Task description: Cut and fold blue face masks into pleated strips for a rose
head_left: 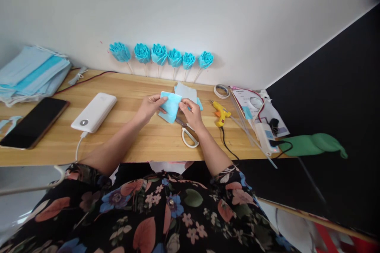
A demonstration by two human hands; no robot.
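- Head view: left hand (150,107) and right hand (190,112) each pinch a side of a blue fabric piece (170,106), held just above the wooden table (133,142).
- Scissors (187,132) lie under the right wrist; a yellow glue gun (221,112) sits near, to the right.
- Blue fabric roses (160,54) lean against the wall.

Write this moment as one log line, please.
left hand: holds light blue fabric piece | right hand: holds same piece | white-handled scissors: on wooden table
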